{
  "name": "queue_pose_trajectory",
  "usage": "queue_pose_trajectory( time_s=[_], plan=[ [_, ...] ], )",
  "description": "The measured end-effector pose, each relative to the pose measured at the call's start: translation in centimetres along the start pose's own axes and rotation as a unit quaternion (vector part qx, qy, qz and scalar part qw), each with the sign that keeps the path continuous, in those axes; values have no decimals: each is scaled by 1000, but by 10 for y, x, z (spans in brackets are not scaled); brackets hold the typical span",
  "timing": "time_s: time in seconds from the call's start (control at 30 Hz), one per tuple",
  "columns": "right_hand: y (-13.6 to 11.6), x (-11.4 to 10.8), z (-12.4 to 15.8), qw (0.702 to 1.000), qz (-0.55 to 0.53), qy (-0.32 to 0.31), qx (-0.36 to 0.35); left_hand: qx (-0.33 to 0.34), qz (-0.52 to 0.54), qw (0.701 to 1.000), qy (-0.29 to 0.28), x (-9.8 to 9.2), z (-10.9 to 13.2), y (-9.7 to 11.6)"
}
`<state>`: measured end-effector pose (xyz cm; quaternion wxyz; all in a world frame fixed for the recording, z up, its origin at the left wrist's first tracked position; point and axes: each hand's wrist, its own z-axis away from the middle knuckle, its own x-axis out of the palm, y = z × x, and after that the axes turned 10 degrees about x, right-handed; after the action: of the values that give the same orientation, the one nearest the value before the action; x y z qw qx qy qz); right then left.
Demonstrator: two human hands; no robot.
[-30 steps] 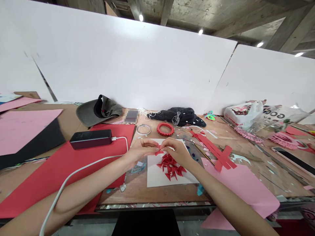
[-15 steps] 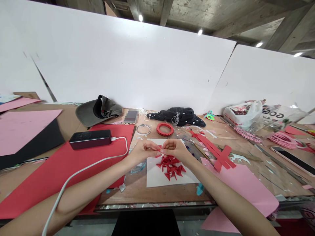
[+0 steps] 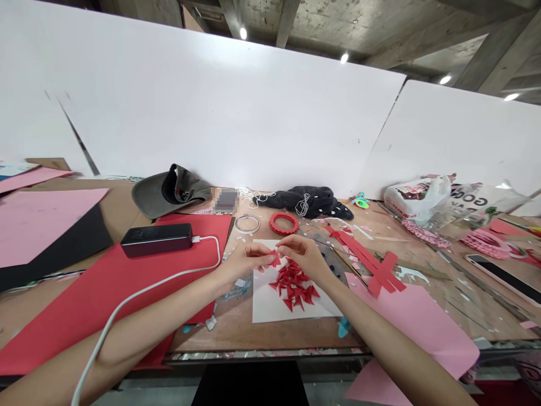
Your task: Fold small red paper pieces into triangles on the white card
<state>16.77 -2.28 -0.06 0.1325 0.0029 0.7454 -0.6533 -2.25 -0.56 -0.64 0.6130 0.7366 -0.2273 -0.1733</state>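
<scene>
Between my hands is a small folded red paper piece (image 3: 275,260). My left hand (image 3: 247,260) pinches it between thumb and fingers. My right hand (image 3: 301,252) is closed at the piece's upper right, fingertips pinched together at its edge; its thumb is partly hidden. Just below lies a pile of folded red paper pieces (image 3: 293,285), pointed and triangular, on a white sheet of paper (image 3: 264,307). Beyond my hands rest a ring of interlocked red paper (image 3: 283,223) and a thin pale hoop (image 3: 247,224).
Left of me, a black power bank (image 3: 156,240) with a white cable (image 3: 164,277) lies on red paper (image 3: 84,307). A grey cap (image 3: 171,192) and dark cloth (image 3: 308,200) sit along the white partition (image 3: 232,107). Red strips (image 3: 367,260) and pink paper (image 3: 422,324) lie to the right.
My fingertips have moved slightly apart, the right ones rising. More of the folded red paper piece now shows in my left hand. The pile looks the same.
</scene>
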Motion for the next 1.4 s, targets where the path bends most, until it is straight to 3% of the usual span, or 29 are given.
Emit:
queue_pose_trajectory(
  time_s=[0.13, 0.23, 0.6, 1.0, 1.17, 1.4],
  plan=[
    [3, -3, -3, 999, -17, -18, 23, -27, 170, 983, 63, -1, 1, 5],
    [4, -3, -3, 999, -36, -21, 34, -36, 199, 976, 76, 0, 1, 7],
    [4, 0, -2, 999, -12, -20, 32, -14, 171, 985, 26, 2, 1, 6],
    [4, 1, 0, 998, 59, 21, 12, 59, 20, 997, 54, 9, -1, 5],
    [2, 6, 3, 990, 117, 76, -36, 17, 24, 999, 34, 11, 2, 7],
    [-1, 2, 6, 970, 189, 64, -139, -40, 96, 994, 15, 5, 3, 9]
  ],
)
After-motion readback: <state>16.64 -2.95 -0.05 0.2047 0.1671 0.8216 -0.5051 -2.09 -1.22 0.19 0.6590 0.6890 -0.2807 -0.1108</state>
